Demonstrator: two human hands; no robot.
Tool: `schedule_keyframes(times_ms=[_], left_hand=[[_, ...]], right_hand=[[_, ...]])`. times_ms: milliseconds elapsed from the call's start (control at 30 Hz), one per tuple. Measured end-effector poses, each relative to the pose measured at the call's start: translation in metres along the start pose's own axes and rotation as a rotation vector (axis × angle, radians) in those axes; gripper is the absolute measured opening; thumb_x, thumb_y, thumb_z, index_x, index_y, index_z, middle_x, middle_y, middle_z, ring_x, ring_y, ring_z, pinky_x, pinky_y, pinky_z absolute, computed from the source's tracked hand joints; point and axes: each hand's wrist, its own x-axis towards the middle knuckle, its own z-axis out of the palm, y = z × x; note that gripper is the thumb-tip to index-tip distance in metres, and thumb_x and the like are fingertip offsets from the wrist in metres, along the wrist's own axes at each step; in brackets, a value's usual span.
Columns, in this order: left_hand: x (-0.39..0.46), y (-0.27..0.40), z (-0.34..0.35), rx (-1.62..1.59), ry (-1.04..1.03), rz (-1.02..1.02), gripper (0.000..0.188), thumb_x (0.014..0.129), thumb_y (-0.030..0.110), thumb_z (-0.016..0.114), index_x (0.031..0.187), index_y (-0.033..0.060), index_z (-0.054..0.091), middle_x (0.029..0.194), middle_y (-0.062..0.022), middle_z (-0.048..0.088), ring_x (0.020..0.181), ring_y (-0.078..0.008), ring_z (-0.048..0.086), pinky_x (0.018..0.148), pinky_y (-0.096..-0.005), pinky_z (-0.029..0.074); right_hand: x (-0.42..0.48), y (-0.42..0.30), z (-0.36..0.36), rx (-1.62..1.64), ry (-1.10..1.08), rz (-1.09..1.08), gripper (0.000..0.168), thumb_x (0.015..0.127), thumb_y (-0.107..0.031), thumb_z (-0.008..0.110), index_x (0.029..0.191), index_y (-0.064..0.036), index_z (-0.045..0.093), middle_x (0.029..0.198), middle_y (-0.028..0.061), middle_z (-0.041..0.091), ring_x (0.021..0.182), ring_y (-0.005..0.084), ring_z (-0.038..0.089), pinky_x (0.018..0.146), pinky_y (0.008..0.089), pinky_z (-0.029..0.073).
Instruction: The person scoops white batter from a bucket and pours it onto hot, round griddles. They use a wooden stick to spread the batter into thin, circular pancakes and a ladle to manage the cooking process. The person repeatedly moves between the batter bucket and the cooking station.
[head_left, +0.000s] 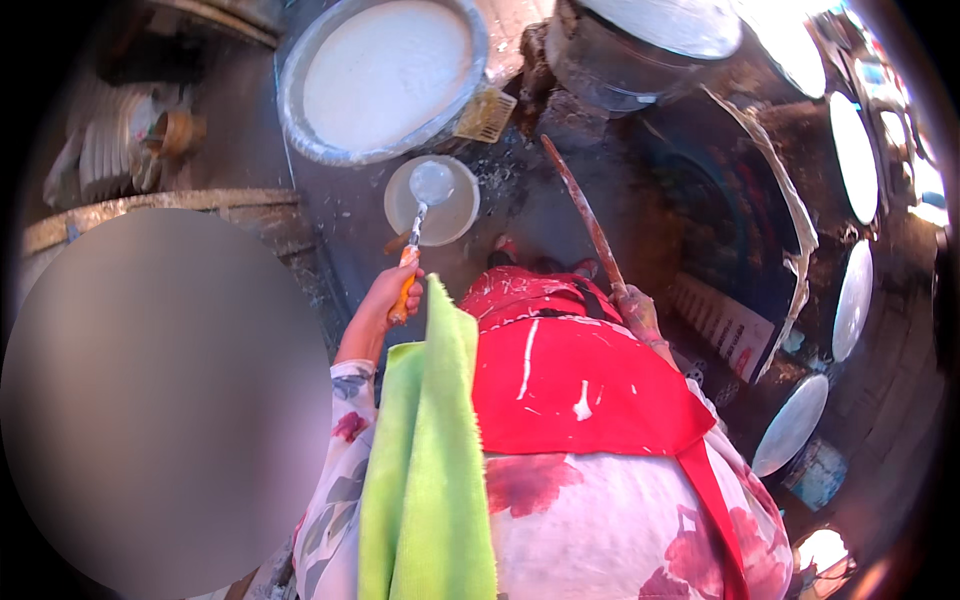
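My left hand (397, 291) is closed around the orange handle of a ladle (431, 182), whose round bowl is over or in a pale bucket (466, 217); which of the two I cannot tell. My right hand (637, 311) grips the lower end of a long, stained wooden stick (581, 202) that points up and away. Beyond the bucket stands a large grey tub (300, 135) of white liquid. A yellow plastic basket (487, 114) touches the tub's right side. A green cloth (431, 450) hangs down in front of me beside a white-splashed red apron (585, 390).
To the right lies a large dark round opening with a ragged pale rim (799, 225). Several vessels with white tops, one of them a big metal pot (600, 67), stand beyond and around it. A curved ledge (172, 201) runs at the left. A blurred patch hides the lower left.
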Motion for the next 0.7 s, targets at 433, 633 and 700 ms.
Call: schedule_keyframes(times_ms=[433, 633, 700], left_hand=[[-0.061, 0.076, 0.322, 0.561, -0.661, -0.053, 0.026, 0.092, 0.031, 0.046, 0.103, 0.0076, 0.048, 0.054, 0.0001, 0.036, 0.036, -0.0111, 0.033, 0.036, -0.0252, 0.027], [-0.121, 0.033, 0.554, 0.952, -0.906, -0.245, 0.023, 0.092, 0.027, 0.047, 0.1, 0.0062, 0.05, 0.055, 0.0033, 0.037, 0.036, -0.0057, 0.034, 0.035, -0.0206, 0.027], [-0.14, -0.006, 0.622, 1.025, -0.947, -0.359, 0.023, 0.093, 0.025, 0.043, 0.101, 0.0045, 0.047, 0.053, 0.0033, 0.037, 0.033, -0.0048, 0.032, 0.031, -0.0187, 0.025]], right_hand=[[-0.005, 0.156, -0.038, 0.13, 0.221, 0.164, 0.043, 0.09, -0.041, 0.039, 0.094, -0.008, 0.066, 0.09, 0.0176, 0.064, 0.089, 0.0306, 0.063, 0.075, 0.0402, 0.049], [-0.041, 0.204, -0.035, 0.68, 0.325, 0.245, 0.045, 0.09, -0.044, 0.038, 0.093, -0.009, 0.067, 0.089, 0.0179, 0.064, 0.088, 0.0301, 0.063, 0.078, 0.0401, 0.047], [-0.056, 0.202, -0.043, 0.654, 0.388, 0.276, 0.045, 0.09, -0.043, 0.037, 0.094, -0.01, 0.067, 0.091, 0.0177, 0.064, 0.089, 0.0309, 0.063, 0.079, 0.0407, 0.047]])
